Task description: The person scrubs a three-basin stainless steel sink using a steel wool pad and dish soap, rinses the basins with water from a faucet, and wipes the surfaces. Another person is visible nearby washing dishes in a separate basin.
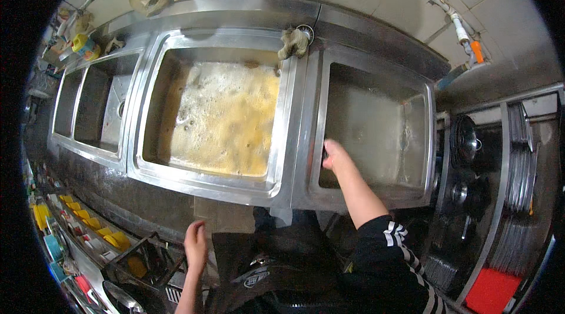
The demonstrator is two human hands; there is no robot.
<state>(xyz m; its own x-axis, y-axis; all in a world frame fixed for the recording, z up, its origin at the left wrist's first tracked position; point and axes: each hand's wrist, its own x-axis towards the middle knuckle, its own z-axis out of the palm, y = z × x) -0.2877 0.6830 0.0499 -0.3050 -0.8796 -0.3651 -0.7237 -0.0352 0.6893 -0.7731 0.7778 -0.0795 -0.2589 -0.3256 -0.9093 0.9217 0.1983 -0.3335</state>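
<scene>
My right hand (334, 155) is at the left inner edge of the right-hand steel sink (321, 115), its thumb and fingers bent around a dark gap. Whether it grips anything there is not clear. Cloudy greyish water (371, 133) lies in that sink. In the middle is a larger steel sink (207, 186) with yellowish, foamy liquid (225, 119). My left hand (196, 245) hangs in front of the middle sink, away from its rim, with no object seen in it.
A wet, bunched cloth (293, 43) lies by a metal strainer (305, 33) behind the sinks. Farther left is a double-basin sink (108, 111) and a yellow bottle (86, 47). A rack (501, 159) of stacked metal ware and a red container (493, 292) stand at right. Yellow containers (117, 240) are lower left.
</scene>
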